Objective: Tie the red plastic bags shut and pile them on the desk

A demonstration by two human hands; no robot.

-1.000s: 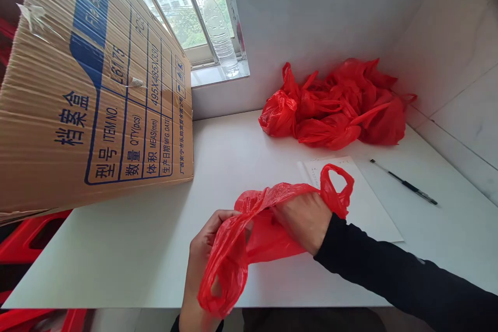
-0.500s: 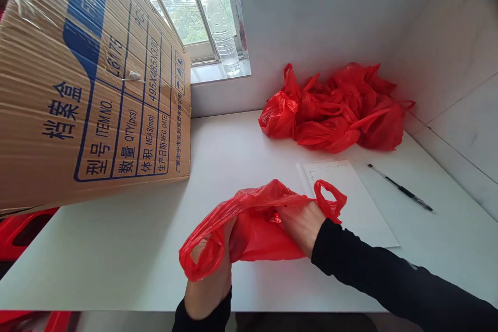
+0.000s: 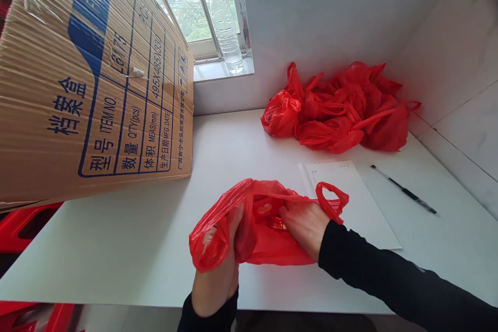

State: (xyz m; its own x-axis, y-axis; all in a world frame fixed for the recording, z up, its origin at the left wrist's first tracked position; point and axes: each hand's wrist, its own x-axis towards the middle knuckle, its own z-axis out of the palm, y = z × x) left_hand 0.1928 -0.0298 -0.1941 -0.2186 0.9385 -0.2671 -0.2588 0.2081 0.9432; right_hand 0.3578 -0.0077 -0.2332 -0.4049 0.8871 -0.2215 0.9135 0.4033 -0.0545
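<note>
A red plastic bag (image 3: 272, 254) lies on the white table in front of me, its mouth held open towards me. My left hand (image 3: 232, 231) grips the bag's left side, partly covered by the film and the left handle loop. My right hand (image 3: 307, 220) reaches into the mouth with its fingers curled together. By those fingertips, a small item with a gold and red pattern (image 3: 277, 224) shows inside the bag. What the right fingers hold is hidden. The right handle loop (image 3: 337, 202) stands up beside my right wrist.
A large cardboard box (image 3: 128, 88) stands at the left. Several crumpled red bags (image 3: 338, 109) lie against the back wall. A sheet of paper (image 3: 361, 207) and a black pen (image 3: 404, 189) are at the right. A water bottle (image 3: 225, 26) stands on the windowsill.
The bag's mouth has opened wider, showing more of its inside and the patterned item. My left hand has shifted slightly right and up, and its thumb now shows more.
</note>
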